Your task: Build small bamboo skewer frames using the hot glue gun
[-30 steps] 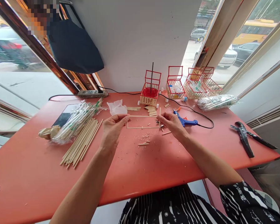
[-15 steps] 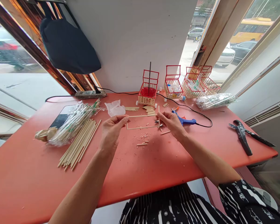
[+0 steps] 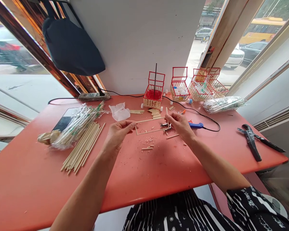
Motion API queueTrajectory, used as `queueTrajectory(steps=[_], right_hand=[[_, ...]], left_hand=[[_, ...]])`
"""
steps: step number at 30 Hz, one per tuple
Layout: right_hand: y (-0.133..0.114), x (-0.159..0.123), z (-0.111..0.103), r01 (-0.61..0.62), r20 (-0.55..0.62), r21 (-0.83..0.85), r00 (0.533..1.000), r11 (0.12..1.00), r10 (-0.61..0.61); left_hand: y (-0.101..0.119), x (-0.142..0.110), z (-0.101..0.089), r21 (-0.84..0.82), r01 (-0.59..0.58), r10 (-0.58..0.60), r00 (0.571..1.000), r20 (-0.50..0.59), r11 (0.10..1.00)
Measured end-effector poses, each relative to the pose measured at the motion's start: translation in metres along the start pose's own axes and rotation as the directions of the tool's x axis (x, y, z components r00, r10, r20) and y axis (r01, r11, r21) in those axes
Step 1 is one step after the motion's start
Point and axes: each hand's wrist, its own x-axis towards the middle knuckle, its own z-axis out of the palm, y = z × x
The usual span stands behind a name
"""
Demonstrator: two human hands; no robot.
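Mid-tabletop (image 3: 135,176), slightly toward far edge: one rectangular stick frame (image 3: 155,131), four sides, gripped by two hands. Left hand (image 3: 120,131) pinches its left end, thumb against fingers; right hand (image 3: 181,125) pinches the upright stick at its right end. Both grips closed on the frame; two corners partly covered by fingertips. Can't tell if the frame touches the tabletop. One blue glue gun (image 3: 195,125) beside right hand, front mostly hidden by it. One loose stick bundle (image 3: 84,149) toward left edge, overlapping, no exact count. Two plastic-wrapped packs: left pack (image 3: 74,130) near left edge, partly covering one dark flat object (image 3: 64,122), unclear what; right pack (image 3: 223,105) at far right corner. Along far edge, at least four red-topped stick baskets (image 3: 153,102), rightmost ones overlapping. One black-handled tool (image 3: 251,141) near right edge. Small metal piece under right hand, hard to make out.
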Motion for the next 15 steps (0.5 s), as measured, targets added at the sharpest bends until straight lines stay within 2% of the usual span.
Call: queueTrajectory(steps=[4,12,15], right_hand=[[-0.0023,-0.0013,-0.0012,0.02,-0.002,-0.032,1.0,0.999,-0.02],[-0.0045,-0.0033,0.0029,-0.062,0.006,0.05,0.998,0.997,0.062],[-0.0046,-0.003,0.003,-0.049,0.001,0.038,0.999,0.998,0.049]], left_hand=[[0.0023,0.0004,-0.0012,0.005,0.013,-0.013,1.0,0.016,1.0],[0.0011,0.0013,-0.0038,-0.02,-0.004,0.003,0.999,-0.037,1.0],[0.0027,0.0029,-0.006,-0.003,0.021,-0.021,1.0,-0.013,1.0]])
